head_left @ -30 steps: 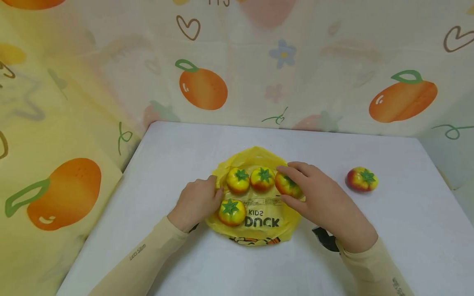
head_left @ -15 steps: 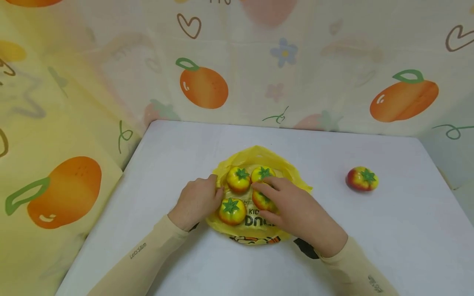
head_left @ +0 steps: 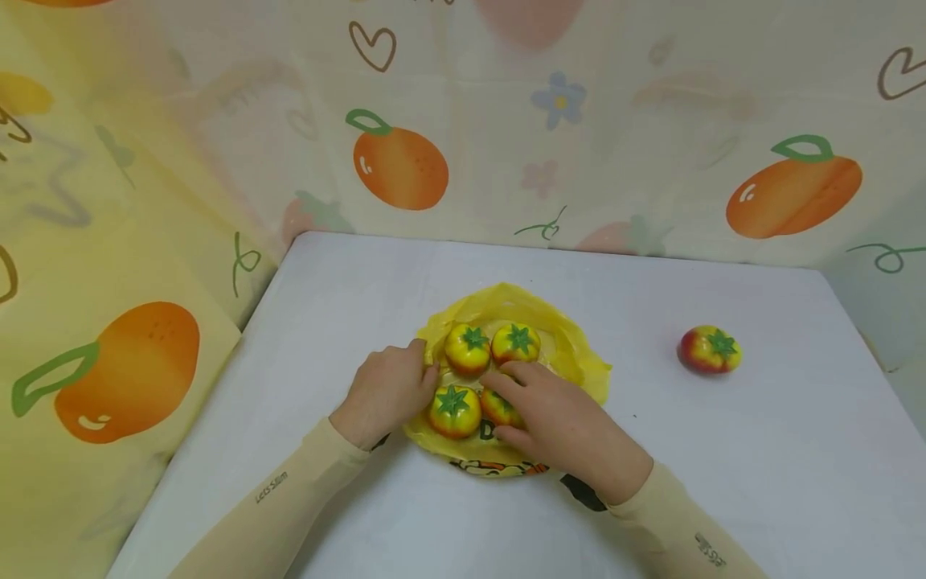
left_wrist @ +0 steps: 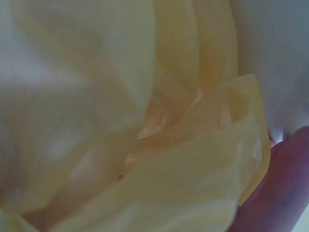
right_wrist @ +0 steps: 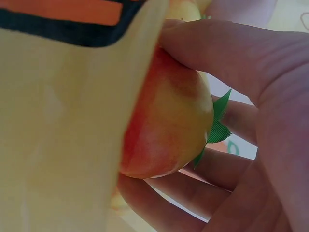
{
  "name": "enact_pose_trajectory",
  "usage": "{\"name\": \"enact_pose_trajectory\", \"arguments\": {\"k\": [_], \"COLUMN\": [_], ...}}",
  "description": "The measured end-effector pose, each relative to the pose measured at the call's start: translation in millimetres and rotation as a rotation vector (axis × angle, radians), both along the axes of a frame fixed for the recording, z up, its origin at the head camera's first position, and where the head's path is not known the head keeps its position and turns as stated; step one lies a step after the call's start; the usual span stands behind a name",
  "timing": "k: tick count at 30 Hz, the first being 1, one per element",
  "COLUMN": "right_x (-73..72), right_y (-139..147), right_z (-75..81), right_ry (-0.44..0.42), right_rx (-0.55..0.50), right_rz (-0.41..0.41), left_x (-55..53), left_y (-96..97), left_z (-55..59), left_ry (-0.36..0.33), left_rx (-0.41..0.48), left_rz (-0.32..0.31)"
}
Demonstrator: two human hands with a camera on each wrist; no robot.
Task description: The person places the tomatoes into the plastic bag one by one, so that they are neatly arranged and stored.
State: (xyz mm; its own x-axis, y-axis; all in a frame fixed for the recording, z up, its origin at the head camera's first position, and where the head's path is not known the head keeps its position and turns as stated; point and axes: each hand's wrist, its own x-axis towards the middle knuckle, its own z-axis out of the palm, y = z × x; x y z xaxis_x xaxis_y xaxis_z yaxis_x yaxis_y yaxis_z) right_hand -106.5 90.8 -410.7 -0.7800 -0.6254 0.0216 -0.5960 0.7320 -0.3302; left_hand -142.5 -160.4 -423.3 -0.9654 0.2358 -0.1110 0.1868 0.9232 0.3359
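Note:
A yellow plastic bag (head_left: 505,299) lies spread with its mouth up in the head view, lettering showing inside. My left hand (head_left: 387,392) grips its left rim; the left wrist view is filled by folds of the bag (left_wrist: 188,188), with a finger (left_wrist: 282,186) at the right edge. My right hand (head_left: 567,426) holds a red-and-yellow toy tomato (head_left: 497,408) inside the bag at the near right. In the right wrist view, fingers and thumb curl round this tomato (right_wrist: 171,113), and the bag wall covers its left side. Three similar tomatoes sit beside it, including the near-left one (head_left: 454,412).
Another toy tomato (head_left: 709,350) lies on the white table (head_left: 781,434), to the right of the bag. A patterned cloth (head_left: 615,121) with printed oranges hangs behind the table and along its left side.
My right hand has carried its tomato from the bag's right side leftward and nearer, to beside the near-left tomato. My left hand keeps its grip on the rim.

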Motion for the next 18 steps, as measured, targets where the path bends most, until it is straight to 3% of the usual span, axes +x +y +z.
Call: {"name": "enact_pose_trajectory", "arguments": {"k": [18], "right_x": [0.4], "right_y": [-3.4], "right_z": [-6.3], "right_ry": [-0.026], "right_rx": [0.042], "right_rz": [-0.009], "left_x": [1.1], "left_y": [0.2], "left_z": [0.4], "left_ry": [0.023], "left_rx": [-0.008], "left_rz": [-0.008]}}
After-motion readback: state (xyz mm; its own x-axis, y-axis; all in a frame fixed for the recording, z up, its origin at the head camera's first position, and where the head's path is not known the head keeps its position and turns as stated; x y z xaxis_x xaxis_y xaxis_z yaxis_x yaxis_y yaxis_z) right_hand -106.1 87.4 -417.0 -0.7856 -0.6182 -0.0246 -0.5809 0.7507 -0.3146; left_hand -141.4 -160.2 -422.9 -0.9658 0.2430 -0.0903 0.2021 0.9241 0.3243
